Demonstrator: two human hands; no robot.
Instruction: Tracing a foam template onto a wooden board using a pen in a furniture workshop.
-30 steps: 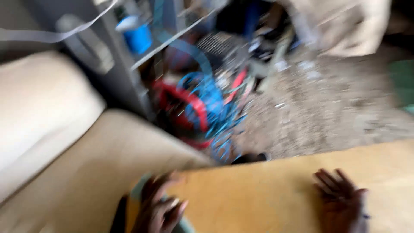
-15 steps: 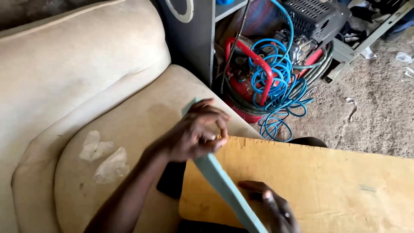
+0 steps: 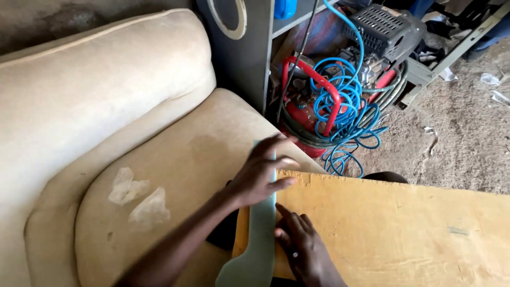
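Your left hand (image 3: pixel 260 175) is pressing flat on a pale green template strip (image 3: pixel 260 234), fingers spread and released rather than clenched, so this grip is holding the strip down without wrapping it. Your right hand (image 3: pixel 303 247) is lying just beside the strip on its right, fingers extended against its edge, also unclenched (whether they are pinching the strip I cannot tell). That strip is running lengthwise along the left edge of a yellowish wooden board (image 3: pixel 398 234), its far tip reaching past the board's corner and its wider, curved near end hanging toward you. Left of the board, a beige sofa cushion (image 3: pixel 159 175) is carrying two crumpled scraps of clear plastic (image 3: pixel 139 201). Beyond the board, a coiled blue hose (image 3: pixel 348 109) is draping over a red compressor (image 3: pixel 305 101) on the dirt floor (image 3: pixel 457 138).
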